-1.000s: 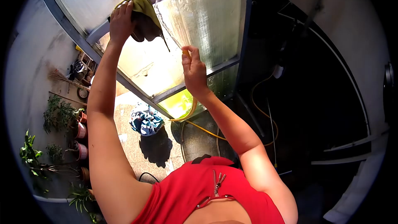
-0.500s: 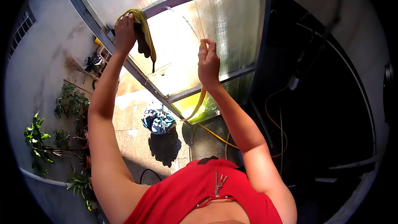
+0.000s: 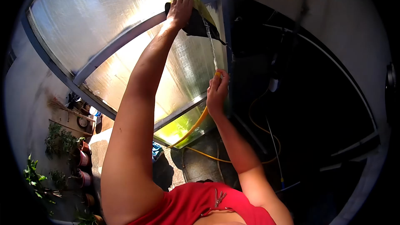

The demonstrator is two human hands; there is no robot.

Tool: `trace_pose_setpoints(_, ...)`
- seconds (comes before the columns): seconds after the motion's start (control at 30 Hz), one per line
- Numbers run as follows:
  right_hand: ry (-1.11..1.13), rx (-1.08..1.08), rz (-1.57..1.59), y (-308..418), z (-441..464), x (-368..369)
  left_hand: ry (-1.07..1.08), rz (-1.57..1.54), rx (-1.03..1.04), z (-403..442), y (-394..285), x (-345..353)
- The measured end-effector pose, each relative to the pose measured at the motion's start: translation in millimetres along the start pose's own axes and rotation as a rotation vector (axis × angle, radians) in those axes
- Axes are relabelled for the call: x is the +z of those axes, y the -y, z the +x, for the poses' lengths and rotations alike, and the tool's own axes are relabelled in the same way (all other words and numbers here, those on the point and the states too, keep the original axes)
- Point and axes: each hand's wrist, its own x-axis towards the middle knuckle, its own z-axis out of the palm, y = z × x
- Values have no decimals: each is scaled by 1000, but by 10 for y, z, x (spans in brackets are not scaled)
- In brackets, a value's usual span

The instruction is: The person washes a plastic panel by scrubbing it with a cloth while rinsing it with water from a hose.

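Observation:
My left hand (image 3: 181,11) presses a yellow-green and black cloth (image 3: 199,23) against the crossbar (image 3: 125,43) of a metal-framed door with translucent panes (image 3: 137,79). Its fingers are bent over the cloth, near the door's right side. Lower down, my right hand (image 3: 217,93) is closed around the end of a yellow hose (image 3: 196,126). A stream of water (image 3: 211,46) rises from the hose tip and reaches the cloth. The hose hangs from my right hand toward the floor in front of the door's bottom pane.
Potted plants (image 3: 83,158) line the wall at the left, with a broom (image 3: 58,105) farther back. Blue and white fabric (image 3: 156,151) shows partly behind my left arm on the tiled floor. More yellow hose (image 3: 216,159) trails across the floor into the dark area at right.
My left hand has slid the cloth rightward along the crossbar. The water stream now hits the cloth rather than the bar. The view has shifted, and the blue fabric is mostly hidden by my arm.

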Motion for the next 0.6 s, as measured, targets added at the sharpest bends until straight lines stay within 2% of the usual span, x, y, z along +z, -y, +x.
trace_pose_setpoints(0.13,-15,107,192,8,-9,-259,-92,32,18,557,-294,439)
trace_pose_setpoints(0.3,13,107,178,97,-158,-522,-131,1,21,892,-472,799)
trace_pose_setpoints(0.33,22,117,174,94,-184,-546,-136,-13,19,891,-471,767)
trace_pose_setpoints(0.43,74,101,126,97,-289,-590,73,-189,-40,866,-434,600)
trace_pose_setpoints(0.53,140,83,114,150,-353,-517,-19,-195,-52,621,-362,497)
trace_pose_setpoints(0.6,201,72,100,187,-406,-402,-18,-85,-72,346,-238,348)
